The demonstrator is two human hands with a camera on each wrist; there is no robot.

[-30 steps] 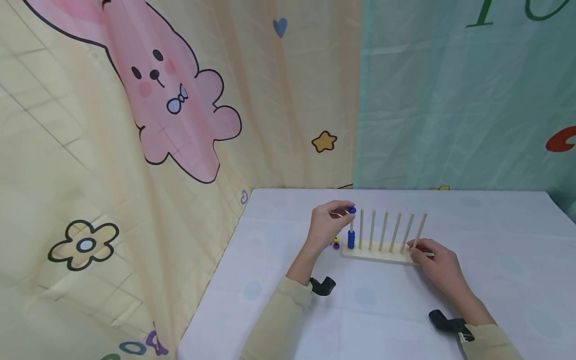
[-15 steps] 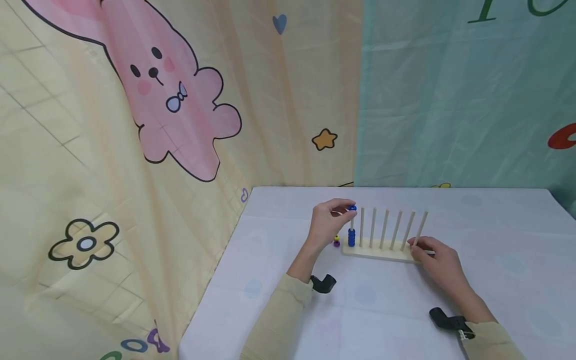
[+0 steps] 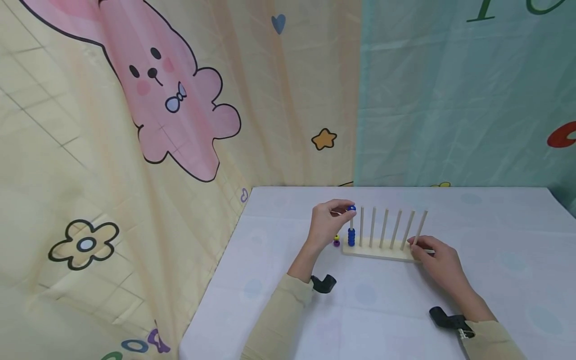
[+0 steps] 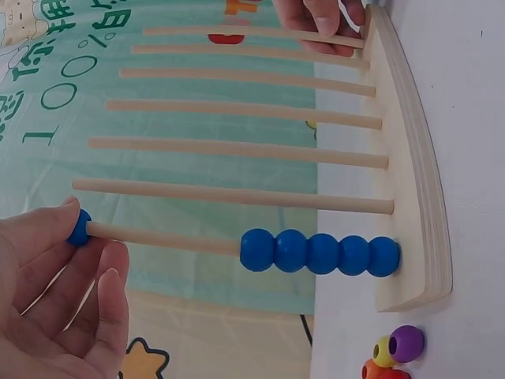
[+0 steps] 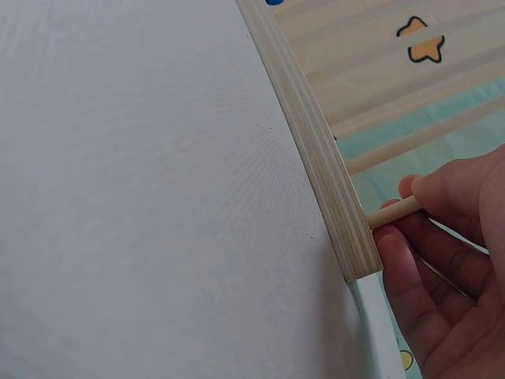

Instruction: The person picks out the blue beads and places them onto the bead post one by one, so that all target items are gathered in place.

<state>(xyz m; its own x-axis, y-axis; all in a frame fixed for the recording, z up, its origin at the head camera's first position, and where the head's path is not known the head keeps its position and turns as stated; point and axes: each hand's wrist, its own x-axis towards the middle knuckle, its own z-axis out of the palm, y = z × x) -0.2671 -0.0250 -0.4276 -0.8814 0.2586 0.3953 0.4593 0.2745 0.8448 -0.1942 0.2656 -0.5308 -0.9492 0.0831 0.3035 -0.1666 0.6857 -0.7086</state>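
The left hand (image 3: 327,225) is still pinching a blue bead (image 4: 77,227) at the tip of the nine o'clock peg (image 4: 162,237), barely moved over the last second, so it is not yet dropped onto the blue stack (image 4: 319,253). The right hand (image 3: 438,262) is grasping the rack (image 3: 378,250) at its three o'clock end.

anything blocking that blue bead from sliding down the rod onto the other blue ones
Nothing visible does. The left hand pinches the blue bead at the tip of the end rod, and the rod is bare down to the stack of five blue beads at the wooden base.
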